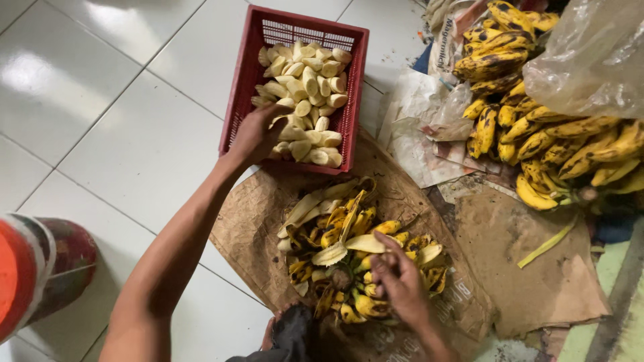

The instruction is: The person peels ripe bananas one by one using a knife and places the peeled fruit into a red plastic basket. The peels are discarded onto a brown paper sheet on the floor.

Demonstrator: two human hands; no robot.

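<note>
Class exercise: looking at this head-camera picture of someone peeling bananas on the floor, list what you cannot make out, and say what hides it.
- Left hand fingers: curled among the peeled bananas in the red basket; whether they grip a piece is hidden.
- Right hand: its fingertips sink into the pile of peels, so any hold is unclear.
- Unpeeled bananas: partly covered by a plastic bag and cut off by the right edge.
- Red and orange object: blurred, cut off at the left edge.
</note>
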